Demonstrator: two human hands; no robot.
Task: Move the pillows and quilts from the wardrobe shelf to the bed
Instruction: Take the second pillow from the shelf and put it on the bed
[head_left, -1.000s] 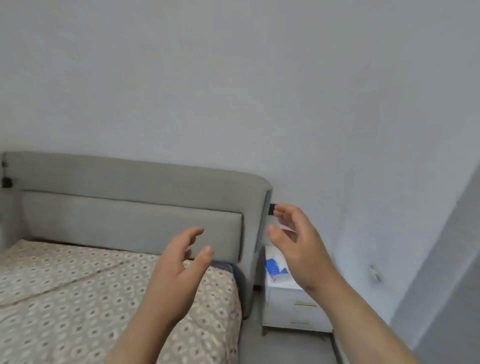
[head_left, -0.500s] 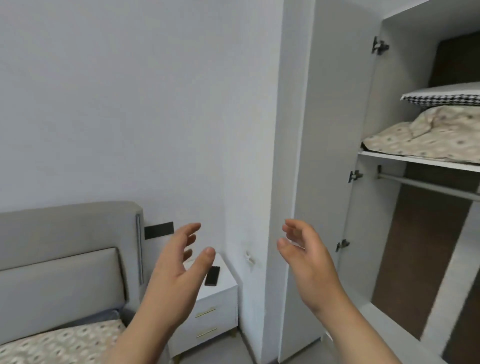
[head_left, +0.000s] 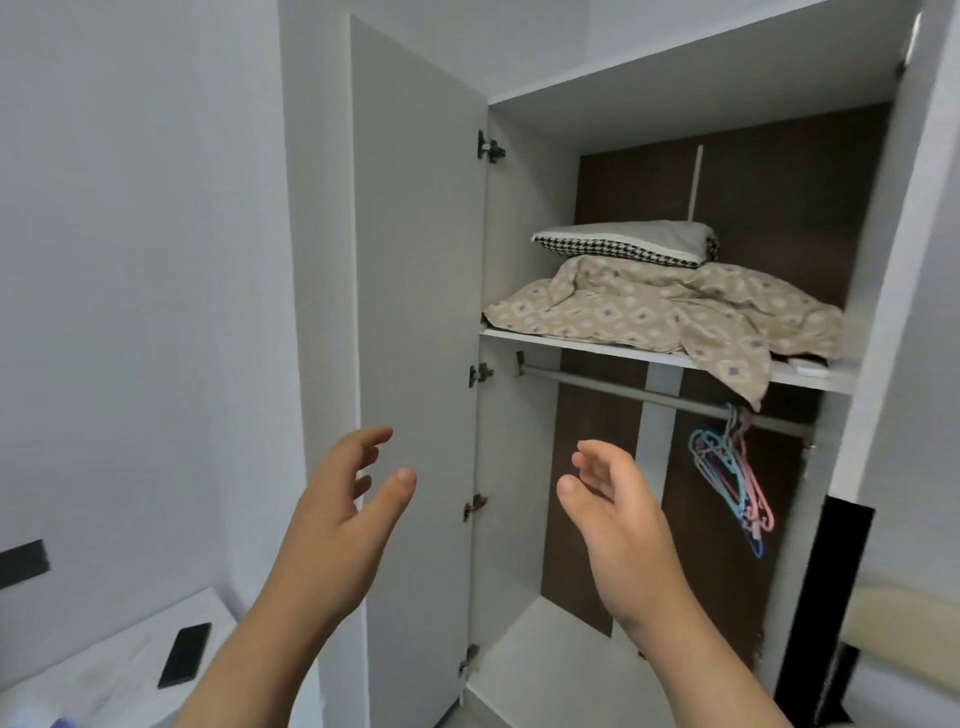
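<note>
1. Wardrobe (head_left: 421, 312) stands open, its right door cut off by the frame edge.
2. Pillow (head_left: 628, 243) sits on the quilt (head_left: 670, 312) on the shelf (head_left: 587, 347); one quilt corner droops over it.
3. Left hand (head_left: 343, 525) and right hand (head_left: 628, 530) are loose and empty, well below.

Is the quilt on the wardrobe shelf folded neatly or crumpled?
Crumpled. The quilt lies bunched in loose folds, one corner hanging over the shelf edge, with the pillow resting on top.
</note>
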